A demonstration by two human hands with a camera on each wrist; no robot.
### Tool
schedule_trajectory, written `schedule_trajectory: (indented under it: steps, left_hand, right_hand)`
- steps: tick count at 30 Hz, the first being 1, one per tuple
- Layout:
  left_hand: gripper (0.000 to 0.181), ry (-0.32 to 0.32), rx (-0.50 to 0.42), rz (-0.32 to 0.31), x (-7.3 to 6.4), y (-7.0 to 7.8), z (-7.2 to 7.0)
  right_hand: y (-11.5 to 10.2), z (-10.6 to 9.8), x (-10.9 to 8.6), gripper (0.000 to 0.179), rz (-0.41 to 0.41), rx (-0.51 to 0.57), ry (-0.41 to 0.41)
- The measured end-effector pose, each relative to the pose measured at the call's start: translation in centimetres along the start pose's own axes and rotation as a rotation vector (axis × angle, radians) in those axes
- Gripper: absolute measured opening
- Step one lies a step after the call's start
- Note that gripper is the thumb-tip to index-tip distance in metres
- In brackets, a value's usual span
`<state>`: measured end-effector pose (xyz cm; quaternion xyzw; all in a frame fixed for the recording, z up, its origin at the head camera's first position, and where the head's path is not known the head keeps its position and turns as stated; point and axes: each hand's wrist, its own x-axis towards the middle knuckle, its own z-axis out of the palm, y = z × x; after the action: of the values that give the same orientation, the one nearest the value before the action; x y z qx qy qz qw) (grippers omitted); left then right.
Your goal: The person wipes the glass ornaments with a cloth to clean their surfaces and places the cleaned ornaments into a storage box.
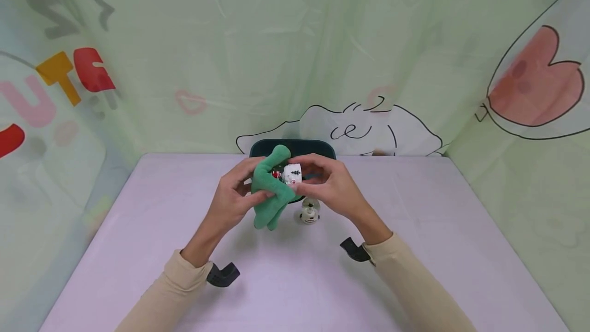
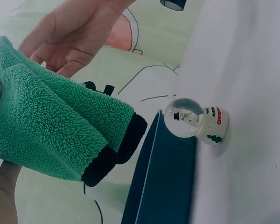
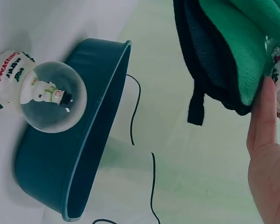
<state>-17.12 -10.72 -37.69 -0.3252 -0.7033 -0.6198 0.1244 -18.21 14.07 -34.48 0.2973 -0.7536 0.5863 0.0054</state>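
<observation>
A green terry cloth (image 1: pixel 265 183) with dark edging is gripped in my left hand (image 1: pixel 235 191). It wraps over the globe end of a snow globe whose white base (image 1: pixel 293 174) faces right. My right hand (image 1: pixel 329 183) pinches that base between thumb and fingers, and a small red figure shows beside the cloth. In the left wrist view the folded cloth (image 2: pixel 51 112) hides the held snow globe. A second snow globe (image 1: pixel 310 211), with a snowman inside and a white Christmas base, stands upright on the table, just below both hands in the head view.
A dark teal basin (image 3: pixel 56 158) stands behind the second snow globe, partly covered by the hands in the head view. The pale table (image 1: pixel 286 281) ends at a printed curtain (image 1: pixel 258 55) at the back. Black wrist mounts (image 1: pixel 223 274) hang at both cuffs.
</observation>
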Motion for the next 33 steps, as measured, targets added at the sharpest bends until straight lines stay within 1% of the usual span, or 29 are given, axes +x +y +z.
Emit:
schedule_trajectory:
  steps: [5, 9, 12, 14, 17, 20, 23, 28, 33]
  left_hand:
    - [0.06, -0.014, 0.062, 0.085, 0.1, -0.1, -0.1]
    - [0.061, -0.03, 0.118, 0.157, 0.2, -0.3, -0.2]
    - [0.062, -0.033, 0.129, 0.169, 0.2, -0.4, -0.1]
    - [0.063, -0.026, 0.109, 0.157, 0.2, -0.4, -0.1]
    - [0.062, -0.013, 0.057, 0.128, 0.2, -0.3, -0.1]
    - [0.06, -0.001, 0.014, 0.088, 0.3, -0.2, -0.2]
    - [0.058, 0.005, -0.005, 0.051, 0.3, 0.0, -0.3]
    - [0.055, 0.013, -0.042, -0.007, 0.3, 0.1, -0.4]
    - [0.054, 0.018, -0.075, -0.062, 0.3, 0.0, -0.5]
  right_hand:
    - [-0.3, -0.2, 0.2, 0.03, 0.076, -0.044, -0.014]
    - [-0.5, -0.5, 0.4, 0.027, 0.151, -0.047, -0.033]
    - [-0.6, -0.7, 0.5, 0.028, 0.199, -0.027, -0.045]
    - [-0.7, -0.8, 0.5, 0.031, 0.204, -0.011, -0.05]
    - [-0.7, -0.7, 0.5, 0.035, 0.153, 0.01, -0.056]
    - [-0.8, -0.5, 0.4, 0.039, 0.05, 0.038, -0.055]
    - [-0.7, -0.2, 0.5, 0.043, -0.044, 0.034, -0.048]
    - [-0.2, 0.1, 0.5, 0.048, -0.184, -0.051, -0.014]
    - [0.5, 0.4, 0.5, 0.052, -0.353, -0.16, 0.026]
